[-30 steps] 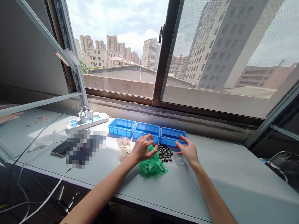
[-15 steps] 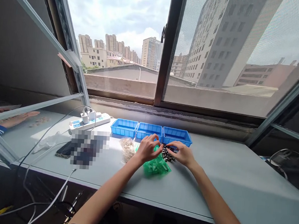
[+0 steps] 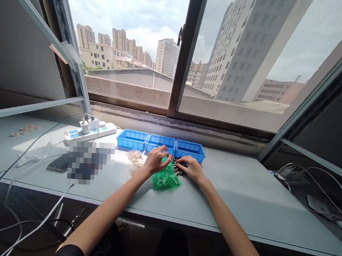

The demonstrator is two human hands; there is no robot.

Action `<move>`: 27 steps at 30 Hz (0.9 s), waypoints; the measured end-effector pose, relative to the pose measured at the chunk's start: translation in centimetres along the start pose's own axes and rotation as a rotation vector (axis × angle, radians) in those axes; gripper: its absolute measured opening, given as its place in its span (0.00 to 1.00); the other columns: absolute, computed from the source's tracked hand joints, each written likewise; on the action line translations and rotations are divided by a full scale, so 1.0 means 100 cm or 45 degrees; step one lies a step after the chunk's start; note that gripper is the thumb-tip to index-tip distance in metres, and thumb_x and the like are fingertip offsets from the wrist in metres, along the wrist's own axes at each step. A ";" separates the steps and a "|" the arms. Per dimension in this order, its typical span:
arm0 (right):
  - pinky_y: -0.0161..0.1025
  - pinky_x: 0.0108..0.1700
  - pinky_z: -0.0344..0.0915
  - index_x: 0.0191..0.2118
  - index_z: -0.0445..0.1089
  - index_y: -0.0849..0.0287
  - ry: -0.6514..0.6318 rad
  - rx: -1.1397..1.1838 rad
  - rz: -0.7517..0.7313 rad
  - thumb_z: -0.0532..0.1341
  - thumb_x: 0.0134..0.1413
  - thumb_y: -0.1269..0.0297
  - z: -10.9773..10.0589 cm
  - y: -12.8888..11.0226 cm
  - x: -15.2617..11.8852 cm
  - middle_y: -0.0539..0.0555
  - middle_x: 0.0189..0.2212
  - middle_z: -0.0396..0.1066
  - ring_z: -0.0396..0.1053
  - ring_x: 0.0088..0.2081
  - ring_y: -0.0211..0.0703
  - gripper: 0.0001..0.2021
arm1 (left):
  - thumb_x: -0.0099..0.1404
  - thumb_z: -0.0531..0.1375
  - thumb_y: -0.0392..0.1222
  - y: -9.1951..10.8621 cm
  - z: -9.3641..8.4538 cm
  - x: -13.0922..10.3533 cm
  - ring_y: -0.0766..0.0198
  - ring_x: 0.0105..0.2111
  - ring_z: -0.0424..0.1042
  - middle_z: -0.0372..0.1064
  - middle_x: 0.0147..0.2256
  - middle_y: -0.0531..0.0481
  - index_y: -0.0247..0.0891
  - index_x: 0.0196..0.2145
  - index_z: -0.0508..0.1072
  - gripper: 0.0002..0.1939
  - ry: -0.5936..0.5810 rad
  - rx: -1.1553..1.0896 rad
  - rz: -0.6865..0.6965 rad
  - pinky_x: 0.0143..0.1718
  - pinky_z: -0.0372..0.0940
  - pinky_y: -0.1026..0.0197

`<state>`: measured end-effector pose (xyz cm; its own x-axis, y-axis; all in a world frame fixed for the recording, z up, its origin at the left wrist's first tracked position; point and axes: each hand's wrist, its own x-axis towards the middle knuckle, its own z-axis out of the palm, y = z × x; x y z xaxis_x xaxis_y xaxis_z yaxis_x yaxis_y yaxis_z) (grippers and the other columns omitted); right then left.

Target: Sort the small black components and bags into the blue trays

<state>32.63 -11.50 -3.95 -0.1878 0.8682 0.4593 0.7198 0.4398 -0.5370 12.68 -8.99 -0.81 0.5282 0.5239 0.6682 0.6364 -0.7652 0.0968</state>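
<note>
Head view: small black pieces (image 3: 177, 171) lie piled on the tabletop (image 3: 242, 194), partly under the right hand (image 3: 193, 169), farther from the left hand (image 3: 156, 160), curled above a green plastic bag (image 3: 167, 180); whether either grips anything, I cannot tell.

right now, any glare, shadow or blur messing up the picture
In the head view: sunlight bleaches the desk around the power strip; beneath it is deep shadow; pixelation covers something beside the smartphone; the small black pieces by the right hand lack fine detail.
</note>
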 end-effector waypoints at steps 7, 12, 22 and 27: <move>0.42 0.40 0.64 0.34 0.75 0.55 0.025 0.010 -0.011 0.61 0.50 0.66 0.002 -0.003 -0.003 0.53 0.32 0.76 0.69 0.37 0.46 0.06 | 0.66 0.51 0.42 -0.004 0.000 -0.003 0.65 0.30 0.66 0.68 0.33 0.50 0.37 0.24 0.71 0.16 -0.021 0.005 -0.043 0.33 0.59 0.61; 0.44 0.42 0.64 0.36 0.74 0.55 0.031 -0.075 0.028 0.60 0.50 0.65 0.002 -0.007 -0.003 0.53 0.33 0.75 0.69 0.39 0.48 0.08 | 0.66 0.51 0.42 0.002 0.001 -0.004 0.65 0.30 0.67 0.68 0.34 0.50 0.38 0.25 0.71 0.15 -0.067 0.029 -0.018 0.33 0.60 0.61; 0.40 0.42 0.65 0.36 0.75 0.57 -0.040 -0.041 0.155 0.63 0.47 0.61 -0.004 -0.006 -0.005 0.55 0.38 0.73 0.71 0.40 0.47 0.10 | 0.65 0.53 0.41 0.011 0.001 -0.002 0.63 0.32 0.67 0.68 0.34 0.50 0.38 0.29 0.71 0.11 -0.013 0.014 0.090 0.34 0.60 0.60; 0.39 0.36 0.65 0.33 0.75 0.59 -0.002 0.050 0.226 0.63 0.46 0.63 0.002 0.000 -0.002 0.53 0.30 0.71 0.69 0.32 0.42 0.07 | 0.65 0.53 0.41 0.008 -0.002 0.001 0.63 0.33 0.67 0.67 0.34 0.49 0.38 0.28 0.71 0.11 0.006 -0.003 0.085 0.34 0.60 0.60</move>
<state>32.49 -11.62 -4.21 -0.0612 0.9335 0.3534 0.7152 0.2880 -0.6368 13.17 -9.61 -0.52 0.5669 0.4701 0.6764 0.5988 -0.7991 0.0536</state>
